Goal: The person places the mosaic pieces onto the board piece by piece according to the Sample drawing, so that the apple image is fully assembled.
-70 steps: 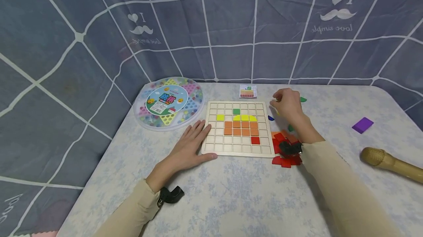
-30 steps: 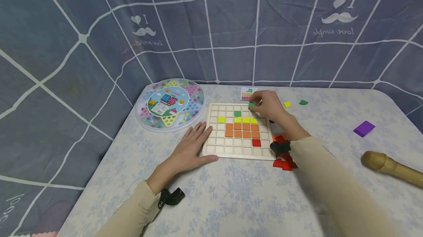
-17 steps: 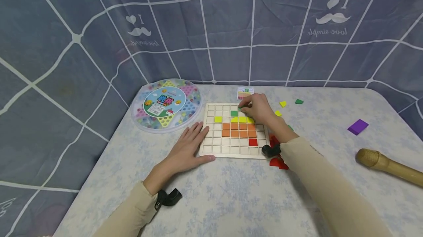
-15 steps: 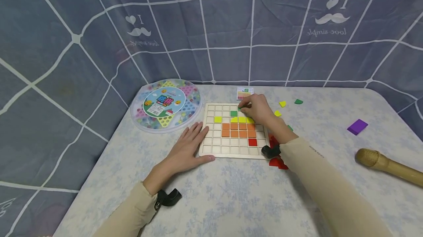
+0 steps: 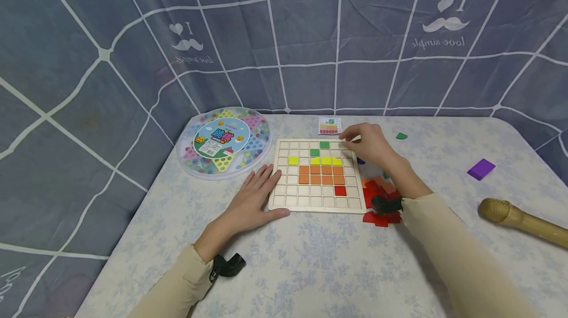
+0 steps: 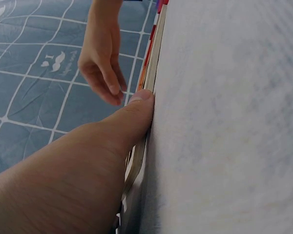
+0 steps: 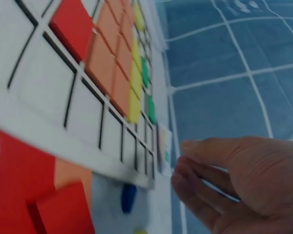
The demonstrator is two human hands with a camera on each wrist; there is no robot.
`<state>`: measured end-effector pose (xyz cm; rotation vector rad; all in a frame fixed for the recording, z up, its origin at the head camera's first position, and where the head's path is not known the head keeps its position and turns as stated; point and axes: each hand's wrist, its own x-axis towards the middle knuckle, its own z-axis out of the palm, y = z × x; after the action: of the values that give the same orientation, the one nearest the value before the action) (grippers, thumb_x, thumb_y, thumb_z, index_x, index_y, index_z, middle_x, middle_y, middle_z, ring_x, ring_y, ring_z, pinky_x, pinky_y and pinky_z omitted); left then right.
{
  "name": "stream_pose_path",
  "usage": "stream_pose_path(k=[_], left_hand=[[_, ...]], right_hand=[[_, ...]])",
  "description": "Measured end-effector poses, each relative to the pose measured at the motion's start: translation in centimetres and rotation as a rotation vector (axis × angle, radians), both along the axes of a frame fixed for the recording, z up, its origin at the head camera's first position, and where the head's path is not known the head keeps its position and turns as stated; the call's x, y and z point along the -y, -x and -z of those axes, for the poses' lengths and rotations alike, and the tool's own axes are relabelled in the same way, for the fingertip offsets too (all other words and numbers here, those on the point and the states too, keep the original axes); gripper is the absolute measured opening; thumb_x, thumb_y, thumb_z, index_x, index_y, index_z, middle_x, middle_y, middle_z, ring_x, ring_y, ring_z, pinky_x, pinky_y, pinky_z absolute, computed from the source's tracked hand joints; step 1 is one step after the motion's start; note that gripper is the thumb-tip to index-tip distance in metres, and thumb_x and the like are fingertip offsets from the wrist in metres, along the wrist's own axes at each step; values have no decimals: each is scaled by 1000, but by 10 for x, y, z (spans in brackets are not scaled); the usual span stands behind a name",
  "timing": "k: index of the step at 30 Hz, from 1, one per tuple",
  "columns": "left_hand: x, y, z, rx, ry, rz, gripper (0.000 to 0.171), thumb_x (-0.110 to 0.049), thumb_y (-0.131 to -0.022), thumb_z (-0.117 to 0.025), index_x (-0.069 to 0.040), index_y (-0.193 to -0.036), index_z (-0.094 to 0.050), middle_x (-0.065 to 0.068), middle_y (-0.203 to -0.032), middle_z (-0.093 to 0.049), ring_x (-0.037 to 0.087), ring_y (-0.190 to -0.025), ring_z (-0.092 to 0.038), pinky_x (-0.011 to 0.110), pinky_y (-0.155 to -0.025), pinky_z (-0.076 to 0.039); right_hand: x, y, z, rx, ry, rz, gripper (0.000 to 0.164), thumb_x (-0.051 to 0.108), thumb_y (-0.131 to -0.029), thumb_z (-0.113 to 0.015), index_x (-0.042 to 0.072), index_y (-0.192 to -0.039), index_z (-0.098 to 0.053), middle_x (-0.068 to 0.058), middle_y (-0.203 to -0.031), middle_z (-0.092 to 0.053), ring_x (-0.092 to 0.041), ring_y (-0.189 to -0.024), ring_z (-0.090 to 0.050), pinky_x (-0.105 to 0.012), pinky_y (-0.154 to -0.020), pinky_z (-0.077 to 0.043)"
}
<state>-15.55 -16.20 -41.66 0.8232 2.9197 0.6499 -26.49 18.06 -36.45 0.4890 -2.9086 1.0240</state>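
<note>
A wooden grid board [image 5: 284, 199] lies on the table with coloured tiles in some of its cells. My left hand [image 5: 250, 199] rests at its left side, fingers spread and thumb along the front edge. Over the board's far right corner hovers my right hand [image 5: 377, 148], its fingers loosely bent; in the right wrist view nothing shows between the fingertips. A green square tile [image 5: 325, 145] sits in the farthest row, diagonally beside another green tile [image 5: 314, 152]. Nearer are yellow tiles [image 5: 326, 161], two rows of orange tiles [image 5: 315, 179] and one red tile [image 5: 340, 191].
Behind the board lies a small picture card [image 5: 330, 125]. Loose red pieces [image 5: 372, 192] are heaped to the right, partly under my right wrist. A round marble-game box [image 5: 224, 160] stands left, a purple block [image 5: 481, 169] and a gold microphone [image 5: 497, 210] right.
My right hand came from the loose pieces with a green tile and set it in the board's farthest row. It has since let go and drawn back right. The left hand stayed put.
</note>
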Motion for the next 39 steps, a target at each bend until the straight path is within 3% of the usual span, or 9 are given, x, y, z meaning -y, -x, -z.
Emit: stream_pose_path(k=[5,8,12,17,21,29,34,39], left_hand=[[0,1,0,-6,4,6,100,-58,-94,-72,-8,-168,-27,19,-175,-18,36,-164,-11,57,-133,-10],[0,0,-1,-1,6,4,101,-57,-93,-72,-8,-168,-26,19,-175,-17,36,-165,-10,56,-134,-9],[0,-1,-3,6,9,2,102,-57,-93,-72,-8,-168,-25,19,-176,-16,36,-165,-10,56,-134,-8],[0,-1,-3,2,6,4,100,-57,-93,-72,-7,-168,-27,20,-175,-18,37,-164,-11,57,-134,-9],[0,-1,-3,7,-1,-1,100,-57,-93,-73,-8,-168,-27,19,-175,-18,36,-164,-11,56,-134,-9],[1,0,-2,0,4,0,100,-56,-94,-73,-8,-168,-27,19,-175,-19,36,-164,-12,56,-133,-10],[0,0,-3,5,-8,1,100,-56,-94,-74,-8,-168,-27,19,-175,-18,36,-164,-11,57,-133,-10],[-1,1,-1,7,-9,1,99,-56,-94,-73,-8,-168,-27,18,-175,-18,36,-164,-11,57,-133,-10]], right_hand=[[-28,-12,-9,20,-45,64,28,11,-99,-71,-2,-124,-75,-23,-118,-75,-40,-112,-68,-58,-103,-54],[-42,-21,-13,51,-75,77,31,14,-98,-74,-2,-124,-74,-23,-115,-75,-39,-109,-67,-56,-97,-53],[-56,-33,-14,105,-119,100,34,17,-95,-78,-5,-121,-74,-22,-109,-76,-36,-101,-69,-46,-83,-56],[-64,-44,-10,182,-158,176,40,19,-92,-82,-7,-120,-73,-23,-107,-74,-36,-99,-67,-46,-83,-61],[-64,-48,-5,231,-185,232,42,16,-88,-85,-9,-118,-71,-25,-108,-73,-38,-99,-64,-48,-85,-62],[-61,-51,4,262,-140,288,31,8,-86,-86,-7,-109,-71,-22,-96,-70,-33,-89,-61,-32,-69,-61],[-63,-52,1,288,-161,314,31,14,-87,-87,-5,-105,-70,-22,-99,-67,-34,-92,-58,-32,-67,-58],[-68,-53,-3,322,-175,307,33,16,-85,-89,-4,-101,-69,-17,-90,-66,-31,-89,-55,-31,-64,-53]])
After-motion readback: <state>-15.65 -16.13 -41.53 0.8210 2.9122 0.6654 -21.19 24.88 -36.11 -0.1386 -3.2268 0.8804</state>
